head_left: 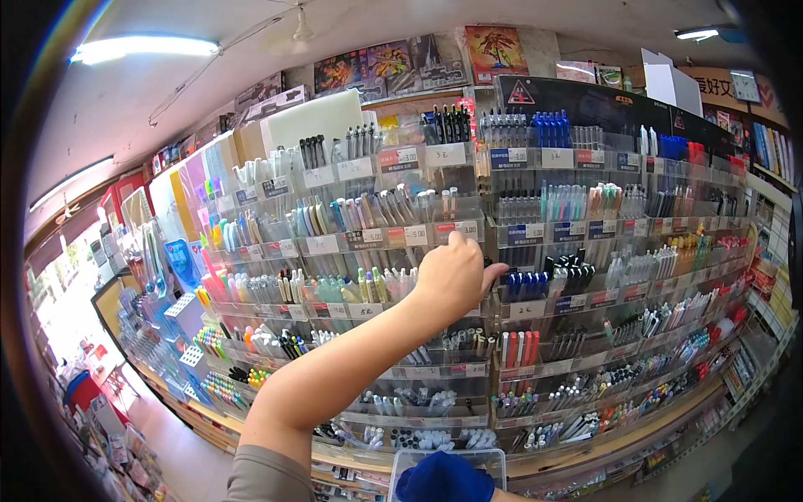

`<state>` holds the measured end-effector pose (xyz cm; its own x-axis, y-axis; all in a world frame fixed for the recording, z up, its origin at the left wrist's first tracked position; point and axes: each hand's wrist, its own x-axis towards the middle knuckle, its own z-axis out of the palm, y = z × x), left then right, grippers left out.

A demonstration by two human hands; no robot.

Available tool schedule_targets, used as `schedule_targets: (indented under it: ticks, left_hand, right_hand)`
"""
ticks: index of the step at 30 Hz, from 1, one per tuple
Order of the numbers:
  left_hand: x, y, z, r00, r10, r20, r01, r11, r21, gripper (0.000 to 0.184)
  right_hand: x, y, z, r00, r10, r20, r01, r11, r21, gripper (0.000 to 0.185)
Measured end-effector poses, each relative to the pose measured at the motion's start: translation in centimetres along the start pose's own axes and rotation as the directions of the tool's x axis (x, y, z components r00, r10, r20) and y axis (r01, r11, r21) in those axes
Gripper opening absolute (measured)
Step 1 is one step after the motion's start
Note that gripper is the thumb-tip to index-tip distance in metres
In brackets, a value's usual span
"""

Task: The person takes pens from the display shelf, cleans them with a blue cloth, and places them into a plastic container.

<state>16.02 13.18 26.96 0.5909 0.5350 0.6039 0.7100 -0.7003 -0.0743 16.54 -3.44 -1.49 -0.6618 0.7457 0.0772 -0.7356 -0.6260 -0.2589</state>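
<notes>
My left hand reaches up to the pen display rack, in front of its middle tiers. Its back faces me, the fingers are curled with their tips hidden, and the thumb sticks out to the right. Whatever those fingers hold, if anything, I cannot make out. Just right of the thumb are blue-capped pens and black-capped pens. A clear plastic box at the bottom edge has a bunched blue cloth in it. Beside the cloth only a sliver of skin shows; my right hand's fingers are hidden.
Clear tiers of pens with price tags curve around in front of me. Boxed toys stand on top, and a wooden ledge runs below. At left are a blue display holder, the floor and a bright doorway.
</notes>
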Motion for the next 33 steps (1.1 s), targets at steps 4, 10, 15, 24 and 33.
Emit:
schedule_targets:
  ticks: [4,10,15,24,33]
  left_hand:
    - [1.4,0.5,0.0,0.999,-0.019,0.049,0.017,0.999,0.048,0.05]
    - [1.7,-0.8,0.4,0.997,0.009,0.071,-0.011,1.0,0.025,0.038]
    - [1.1,-2.6,0.8,0.989,0.142,0.032,-0.141,0.989,-0.044,0.022]
    - [-0.2,-1.5,0.9,0.961,0.272,-0.04,-0.275,0.953,-0.128,0.019]
    - [0.3,-0.8,1.5,0.944,0.324,-0.06,-0.329,0.938,-0.112,0.014]
  right_hand:
    - [0.5,0.1,-2.4,0.977,-0.153,0.149,0.213,0.654,-0.726,0.033]
    - [-0.3,0.0,0.6,0.972,-0.205,0.114,0.227,0.691,-0.687,0.024]
    - [-0.2,0.5,-0.8,0.939,-0.266,0.219,0.334,0.54,-0.773,0.022]
    - [-0.7,-0.4,2.7,0.961,-0.245,0.132,0.265,0.669,-0.694,0.014]
    - [-1.0,-1.8,3.8,0.902,-0.204,0.379,0.39,0.012,-0.921,0.006]
